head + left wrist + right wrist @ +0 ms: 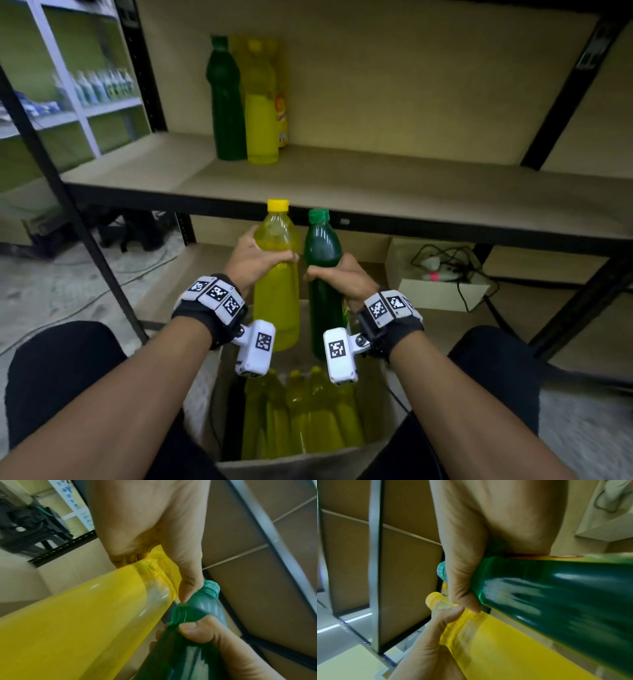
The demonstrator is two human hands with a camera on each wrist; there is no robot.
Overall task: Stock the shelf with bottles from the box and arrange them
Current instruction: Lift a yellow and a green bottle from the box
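My left hand (255, 258) grips a yellow bottle (276, 274) with a yellow cap, held upright above the open cardboard box (291, 460). Beside it, my right hand (337, 275) grips a green bottle (323, 274) with a green cap, also upright. Both bottles hang just below the shelf's front edge (376, 224). In the left wrist view the left hand (154, 545) wraps the yellow bottle (77, 622). In the right wrist view the right hand (471, 561) wraps the green bottle (556, 591). On the shelf board (376, 185) stand a green bottle (226, 102) and yellow bottles (262, 113), left of centre.
Several yellow bottles (308, 411) fill the box between my knees. Black uprights (561, 99) frame the shelf. A small white box with cables (442, 274) sits on the lower level at right. Another rack with bottles (99, 85) stands at far left.
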